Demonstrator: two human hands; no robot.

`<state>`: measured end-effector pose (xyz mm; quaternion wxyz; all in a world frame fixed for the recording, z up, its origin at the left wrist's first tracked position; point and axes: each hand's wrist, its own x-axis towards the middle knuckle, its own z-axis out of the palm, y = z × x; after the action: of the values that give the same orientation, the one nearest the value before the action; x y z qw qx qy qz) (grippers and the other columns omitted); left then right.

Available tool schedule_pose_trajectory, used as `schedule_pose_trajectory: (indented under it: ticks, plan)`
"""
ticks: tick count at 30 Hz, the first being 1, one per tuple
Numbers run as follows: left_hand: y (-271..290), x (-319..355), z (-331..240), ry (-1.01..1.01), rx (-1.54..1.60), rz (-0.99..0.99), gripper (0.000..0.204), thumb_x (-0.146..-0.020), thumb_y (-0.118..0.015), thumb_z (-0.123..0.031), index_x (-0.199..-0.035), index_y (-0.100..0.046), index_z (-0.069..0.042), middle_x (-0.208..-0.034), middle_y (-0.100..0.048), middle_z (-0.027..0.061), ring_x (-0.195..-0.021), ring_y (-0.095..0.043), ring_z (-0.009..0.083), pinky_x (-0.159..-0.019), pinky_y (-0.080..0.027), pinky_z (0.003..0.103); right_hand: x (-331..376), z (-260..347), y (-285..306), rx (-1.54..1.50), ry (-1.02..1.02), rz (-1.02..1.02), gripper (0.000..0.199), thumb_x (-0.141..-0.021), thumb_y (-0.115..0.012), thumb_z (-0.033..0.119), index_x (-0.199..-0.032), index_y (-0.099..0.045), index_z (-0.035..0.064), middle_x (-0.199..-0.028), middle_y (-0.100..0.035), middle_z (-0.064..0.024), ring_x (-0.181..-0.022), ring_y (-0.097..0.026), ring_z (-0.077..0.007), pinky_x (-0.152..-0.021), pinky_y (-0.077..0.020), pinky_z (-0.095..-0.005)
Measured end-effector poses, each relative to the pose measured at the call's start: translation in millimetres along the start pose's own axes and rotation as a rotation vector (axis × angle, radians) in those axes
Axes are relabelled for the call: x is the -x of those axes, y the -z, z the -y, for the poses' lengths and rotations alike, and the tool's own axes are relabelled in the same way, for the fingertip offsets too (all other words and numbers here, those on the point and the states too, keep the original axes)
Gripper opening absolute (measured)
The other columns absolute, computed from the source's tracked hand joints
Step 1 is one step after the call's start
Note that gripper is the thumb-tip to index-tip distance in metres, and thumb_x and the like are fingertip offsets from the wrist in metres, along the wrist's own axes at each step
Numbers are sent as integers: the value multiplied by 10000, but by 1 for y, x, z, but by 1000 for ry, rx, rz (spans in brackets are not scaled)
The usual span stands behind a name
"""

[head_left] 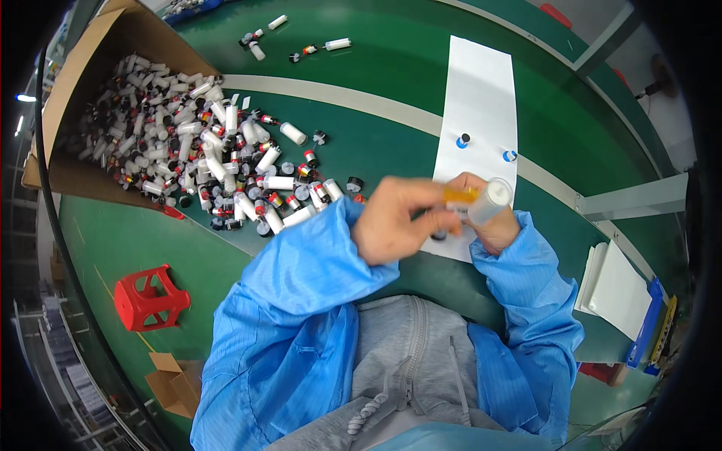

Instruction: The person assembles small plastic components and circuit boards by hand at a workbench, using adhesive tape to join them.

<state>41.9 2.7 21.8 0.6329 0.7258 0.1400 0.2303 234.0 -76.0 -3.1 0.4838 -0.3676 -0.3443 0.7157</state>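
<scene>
Over the white sheet [481, 90] on the green worktop [376, 60], both hands meet. The left hand [395, 218] pinches an orange piece [460, 195] against a white tube [490, 201] gripped in the right hand [492, 225]. Judged: a fitting step; next calls for steady alignment. Loose tubes [226, 165] lie piled to the left.

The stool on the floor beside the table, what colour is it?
Red: the stool shows clearly in the head view.
</scene>
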Motion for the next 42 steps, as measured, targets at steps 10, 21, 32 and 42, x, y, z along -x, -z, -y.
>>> schedule_pose_trajectory:
  ticks: [10, 21, 32, 42]
  plan:
    - [101, -44, 27, 124, -1376, -467, 495, -782, -763, -201, -1206, -546, -67, -1116, -598, 139, -895, -648, 363, -764, -533, 451, -5, -10, -3, 283, 129, -362, 240, -841, -614, -86, -1068, -570, -23, -1025, -604, -62, -940, -577, -114, -853, -476, -237]
    - [95, 16, 9, 116, -1264, -61, 336, -741, -722, -119, -1063, -626, -96, -1149, -591, 92, -945, -636, 318, -804, -533, 429, -5, -4, -7, 408, 260, -256, 157, -875, -583, -73, -1014, -609, -3, -1151, -576, -97, -1045, -545, -146, -898, -484, -286]
    - [39, 15, -2, -231, -1035, -149, 161, -752, -649, -5, -899, -623, -65, -903, -597, 78, -793, -616, 270, -670, -433, 355, -2, -9, -18, 217, 264, -329, 403, -849, -646, -49, -1213, -484, 6, -1155, -554, -89, -1061, -542, -159, -924, -460, -285]
    - [3, 15, 15, 15, 123, -364, 221, -883, -637, 11, -1095, -577, 27, -990, -648, 69, -840, -642, 143, -724, -506, 261, -4, -4, -18, 268, 469, -100, 735, -747, -678, -152, -1292, -253, 101, -1320, -309, -154, -1125, -561, -298, -880, -519, -346]
